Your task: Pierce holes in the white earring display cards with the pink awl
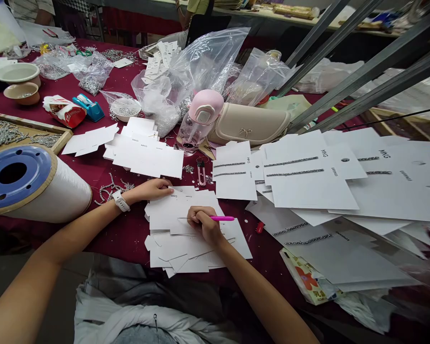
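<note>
Pink tool [222, 218] in a tight grip, right over the card pile [161, 258]!
And the pile sits directly beneath the right hand [205, 224], fingers clenched round that slim, glossy handle, the thin metal shaft poking out leftward across the top card. Up at the pile's far left corner, here's the left hand [152, 189], loosely curled, fingertips at the card's edge; whether it's pinching, I can't tell. Flat white card, fanned unevenly on the burgundy desk [125, 239]; left of the pile, a fat thread spool [69, 191]; right of it, glittering chain cards [301, 188].
</note>
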Tool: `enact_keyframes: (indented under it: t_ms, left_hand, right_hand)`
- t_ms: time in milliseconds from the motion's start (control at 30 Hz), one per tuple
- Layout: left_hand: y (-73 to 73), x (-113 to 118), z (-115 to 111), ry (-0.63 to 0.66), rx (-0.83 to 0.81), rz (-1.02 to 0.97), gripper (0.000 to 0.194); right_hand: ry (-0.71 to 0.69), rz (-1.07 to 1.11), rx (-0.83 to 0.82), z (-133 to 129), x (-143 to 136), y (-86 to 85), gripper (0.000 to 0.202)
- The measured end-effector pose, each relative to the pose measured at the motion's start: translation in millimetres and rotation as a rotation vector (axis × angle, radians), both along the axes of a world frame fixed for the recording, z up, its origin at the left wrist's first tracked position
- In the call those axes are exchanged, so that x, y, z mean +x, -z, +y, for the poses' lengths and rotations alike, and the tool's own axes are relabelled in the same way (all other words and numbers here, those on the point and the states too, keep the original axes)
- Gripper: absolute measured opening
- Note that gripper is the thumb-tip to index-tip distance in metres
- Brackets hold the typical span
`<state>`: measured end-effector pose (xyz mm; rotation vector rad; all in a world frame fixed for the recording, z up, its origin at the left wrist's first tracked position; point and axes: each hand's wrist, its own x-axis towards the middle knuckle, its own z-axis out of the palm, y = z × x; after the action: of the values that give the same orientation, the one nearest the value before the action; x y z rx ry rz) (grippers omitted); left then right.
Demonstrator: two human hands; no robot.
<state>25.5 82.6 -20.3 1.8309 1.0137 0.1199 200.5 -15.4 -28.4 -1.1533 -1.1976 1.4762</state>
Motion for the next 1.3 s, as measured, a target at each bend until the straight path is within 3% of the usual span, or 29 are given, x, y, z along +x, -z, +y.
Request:
enact_keyframes:
  t_ms: [600,900,1300]
  left_hand:
    - [4.7,-1,3,-0.004,-0.089,-0.021,0.041]
    - [0.2,0,2,-0.001,-0.030,0.006,0.041]
    - [-2.4,0,1,0.004,-0.033,0.004,0.040]
  right_hand:
    - [-0.057,-0.074,0.111,-3,-1,5.2,0.015]
    - [0.112,0.033,0.058,-1,5,9.9,0.015]
    - [0.044,-0.073,0.050,-1,1,7.0,0.017]
